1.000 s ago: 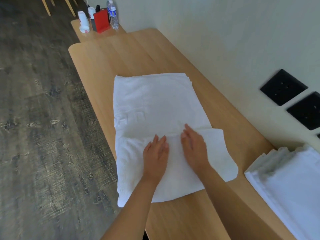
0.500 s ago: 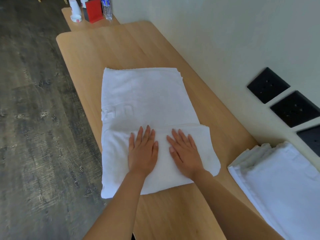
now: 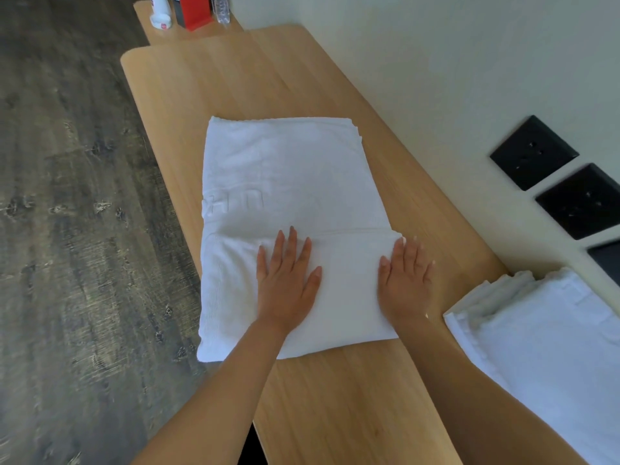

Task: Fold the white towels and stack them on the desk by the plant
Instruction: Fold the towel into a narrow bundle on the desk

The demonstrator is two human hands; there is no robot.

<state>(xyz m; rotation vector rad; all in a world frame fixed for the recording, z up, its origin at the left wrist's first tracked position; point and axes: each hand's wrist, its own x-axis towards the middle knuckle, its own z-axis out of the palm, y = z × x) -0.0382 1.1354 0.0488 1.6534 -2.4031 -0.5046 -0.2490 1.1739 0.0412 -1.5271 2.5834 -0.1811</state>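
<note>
**White towel, part-folded, held flat under two hands**

1. Floor [image 3: 67,229]: dark, weathered wood-look planks, filling the left of the view.
2. Wall [image 3: 436,62]: pale and plain, running along the right edge of the table.
3. Table [image 3: 261,82]: light wood with rounded far corners. It carries every towel listed here.
4. Towel [image 3: 285,169]: white terry, lying flat in the middle of the table. Its near end is turned over onto itself, and the edge of that turned layer runs straight across the cloth. Raised lettering shows near the left edge, too faint to read.
5. Stack of folded towels [image 3: 553,347]: white, at the near right of the table against the wall. It lies apart from the towel, with bare wood between them.
6. Left hand [image 3: 288,280]: palm down on the turned-over layer, left of its middle. The fingers are straight and fanned, with the tips at the layer's edge.
7. Right hand [image 3: 406,276]: palm down on the right end of the same layer, fingers straight and lying close together. The outer fingers reach the towel's right border.
8. Wall sockets [image 3: 533,152]: black square plates set in a row on the wall, above the stack.
9. Red box [image 3: 194,11], white bottle [image 3: 159,15] and clear bottle [image 3: 221,8]: small items grouped on a narrow wooden ledge [image 3: 201,33] beyond the table's far end, well apart from the towel.
</note>
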